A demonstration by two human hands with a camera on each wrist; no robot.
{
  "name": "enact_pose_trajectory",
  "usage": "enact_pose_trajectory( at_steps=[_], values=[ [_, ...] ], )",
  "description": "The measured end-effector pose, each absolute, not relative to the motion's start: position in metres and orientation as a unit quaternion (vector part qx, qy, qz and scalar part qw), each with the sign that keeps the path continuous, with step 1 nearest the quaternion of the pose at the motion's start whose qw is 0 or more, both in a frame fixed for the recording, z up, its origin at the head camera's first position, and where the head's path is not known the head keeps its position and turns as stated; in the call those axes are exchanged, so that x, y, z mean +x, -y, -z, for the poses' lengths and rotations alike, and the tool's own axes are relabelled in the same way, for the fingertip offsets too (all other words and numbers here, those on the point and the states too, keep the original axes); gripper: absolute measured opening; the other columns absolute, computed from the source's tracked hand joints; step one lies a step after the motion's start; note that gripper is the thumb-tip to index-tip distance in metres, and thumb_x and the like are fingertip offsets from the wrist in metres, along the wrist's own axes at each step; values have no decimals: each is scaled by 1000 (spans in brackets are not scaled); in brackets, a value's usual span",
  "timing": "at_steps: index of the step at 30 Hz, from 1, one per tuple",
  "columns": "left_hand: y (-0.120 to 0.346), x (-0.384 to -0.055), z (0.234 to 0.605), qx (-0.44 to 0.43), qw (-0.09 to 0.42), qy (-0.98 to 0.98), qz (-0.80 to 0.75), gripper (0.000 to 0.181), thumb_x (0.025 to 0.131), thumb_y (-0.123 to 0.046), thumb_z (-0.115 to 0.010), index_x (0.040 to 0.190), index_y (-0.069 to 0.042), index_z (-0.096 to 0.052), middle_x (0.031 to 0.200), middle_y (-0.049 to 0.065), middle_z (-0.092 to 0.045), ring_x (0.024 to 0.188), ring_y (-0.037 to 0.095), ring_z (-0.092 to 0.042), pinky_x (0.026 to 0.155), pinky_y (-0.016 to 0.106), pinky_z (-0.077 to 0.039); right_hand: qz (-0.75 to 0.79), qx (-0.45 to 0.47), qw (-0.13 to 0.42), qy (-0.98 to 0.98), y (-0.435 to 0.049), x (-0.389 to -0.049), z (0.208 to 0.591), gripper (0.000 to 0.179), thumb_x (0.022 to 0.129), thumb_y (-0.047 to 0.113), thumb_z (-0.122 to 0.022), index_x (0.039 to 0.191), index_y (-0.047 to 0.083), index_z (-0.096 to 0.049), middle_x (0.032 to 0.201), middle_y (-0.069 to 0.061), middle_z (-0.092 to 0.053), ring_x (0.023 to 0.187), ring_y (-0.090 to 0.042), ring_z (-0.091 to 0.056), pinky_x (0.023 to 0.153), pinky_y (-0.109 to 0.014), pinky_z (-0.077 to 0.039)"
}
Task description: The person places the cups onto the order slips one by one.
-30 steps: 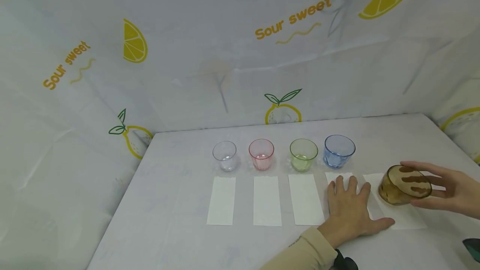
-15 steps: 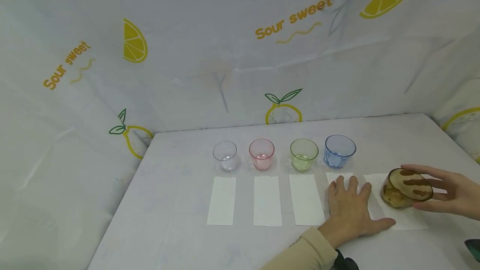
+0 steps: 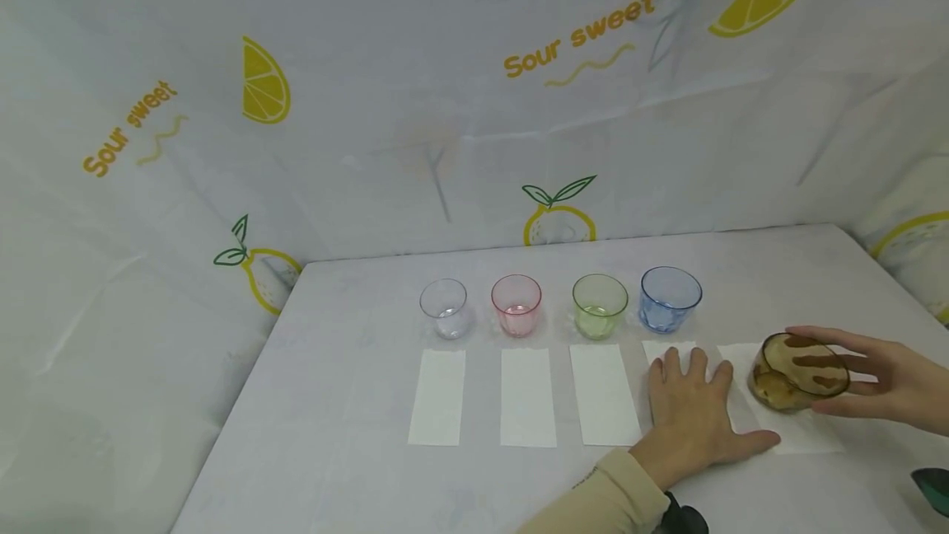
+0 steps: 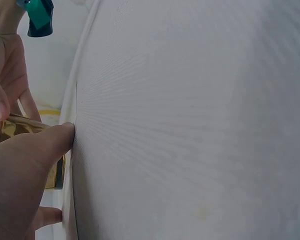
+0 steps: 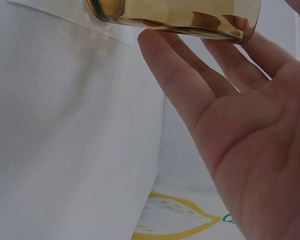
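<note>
My right hand (image 3: 893, 381) holds an amber glass (image 3: 774, 387) from its right side, thumb at the near side and the other fingers showing through the glass. The glass sits low over the rightmost white paper sheet (image 3: 808, 437). In the right wrist view the fingers lie along the wall of the amber glass (image 5: 175, 12). Just left of it, my left hand (image 3: 685, 414) rests palm down with fingers spread. It covers most of another paper sheet (image 3: 660, 348), and its thumb reaches the edge of the rightmost one.
Behind the papers stand a clear glass (image 3: 445, 309), a pink glass (image 3: 516, 306), a green glass (image 3: 600, 307) and a blue glass (image 3: 670, 300) in a row. Three bare sheets, the leftmost paper (image 3: 437, 398) among them, lie in front. A lemon-print curtain (image 3: 371, 147) hangs behind the table.
The amber glass has come down slightly toward the paper in my right hand. My left hand has stayed where it was.
</note>
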State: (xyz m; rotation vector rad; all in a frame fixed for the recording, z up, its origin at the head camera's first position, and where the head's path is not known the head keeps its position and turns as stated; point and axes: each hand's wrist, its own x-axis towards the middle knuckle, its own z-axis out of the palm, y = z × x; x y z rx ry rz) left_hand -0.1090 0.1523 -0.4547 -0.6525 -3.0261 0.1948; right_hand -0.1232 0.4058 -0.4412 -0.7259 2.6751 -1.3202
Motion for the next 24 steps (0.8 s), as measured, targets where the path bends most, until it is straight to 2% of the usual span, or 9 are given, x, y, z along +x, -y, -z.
enact_pose_trajectory(
  at_steps=[4,10,24],
  values=[
    [-153,-109,454,-209,19,975,-72,75,71,-102,-37,129,-55,-43,127,-23,-44,120,8,-41,94,29,-36,419,-226,41,-879,-406,-123,444,101,72,-19,-78,158,15,-38,139,48,-35,114,32,-36,65,-19,-56],
    [-154,-109,453,-211,19,974,-81,76,71,-102,-36,129,-54,-44,128,-22,-44,120,9,-41,92,30,-37,421,-227,36,-877,-405,-123,444,100,72,-20,-77,157,14,-38,141,47,-35,115,31,-37,68,-14,-53],
    [-152,-110,456,-218,36,973,-62,74,71,-101,-40,127,-52,-45,125,-20,-44,119,7,-42,91,30,-35,414,-239,15,-878,-405,-122,446,99,71,-22,-77,156,9,-37,145,42,-36,119,29,-37,68,-14,-51]
  ],
)
